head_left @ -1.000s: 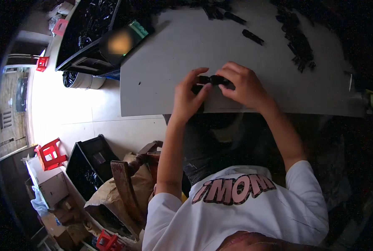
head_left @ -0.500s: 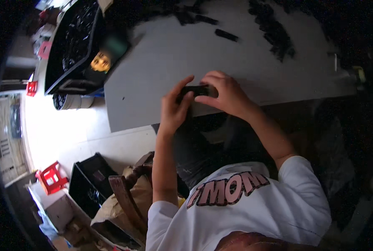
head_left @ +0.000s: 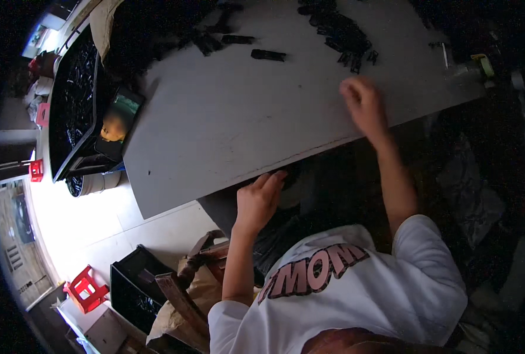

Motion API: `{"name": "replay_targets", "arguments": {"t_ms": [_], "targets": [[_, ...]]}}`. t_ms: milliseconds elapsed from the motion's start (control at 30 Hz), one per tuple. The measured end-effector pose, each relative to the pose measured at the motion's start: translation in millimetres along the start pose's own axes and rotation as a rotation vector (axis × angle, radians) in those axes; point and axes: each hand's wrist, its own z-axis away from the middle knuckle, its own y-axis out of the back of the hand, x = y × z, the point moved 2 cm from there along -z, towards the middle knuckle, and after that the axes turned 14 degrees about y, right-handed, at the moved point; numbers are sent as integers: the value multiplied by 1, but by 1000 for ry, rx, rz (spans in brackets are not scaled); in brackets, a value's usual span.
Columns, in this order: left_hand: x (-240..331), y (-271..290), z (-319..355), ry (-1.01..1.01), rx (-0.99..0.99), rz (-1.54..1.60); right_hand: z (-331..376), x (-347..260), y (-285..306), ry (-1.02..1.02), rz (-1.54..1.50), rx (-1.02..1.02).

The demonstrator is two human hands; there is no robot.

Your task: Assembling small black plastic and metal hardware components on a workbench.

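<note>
My left hand (head_left: pixel 260 199) is closed just off the table's near edge, over my lap. Its fingers are bent and pressed together, and what they hold, if anything, is hidden. Over the grey table (head_left: pixel 215 127), to the right, my right hand (head_left: pixel 365 109) is blurred, with its curled fingers pointing down and away from me. Just beyond it lies a heap of small black clip-like parts (head_left: pixel 345 38). One separate black part (head_left: pixel 268 55) lies left of that heap, and another black part (head_left: pixel 237 39) sits farther back.
At the left stands a large black bin (head_left: pixel 76 112) full of black pieces. A phone (head_left: pixel 118 121) with a lit picture leans against it. A white bucket (head_left: pixel 94 183) is below. A red stool (head_left: pixel 86 289), a black crate (head_left: pixel 135 283) and a wooden chair (head_left: pixel 180 295) stand lower left.
My hands were together around a black part over the table's near side. Now they are apart: the left drew back past the edge, the right moved outward toward the heap. The view has shifted.
</note>
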Motion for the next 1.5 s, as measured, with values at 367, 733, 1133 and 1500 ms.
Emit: {"name": "replay_targets", "arguments": {"t_ms": [367,733,1133,1500], "targets": [[-3,-18,-5,-111,32,-353,0,7,-16,70,298,-86],[29,37,-23,-236,-124,-109,-90,28,-24,104,457,131],[-8,101,-274,27,730,-454,-85,41,-25,246,697,-75],[-14,113,-342,103,629,-474,-58,17,-22,300,544,-190]]}}
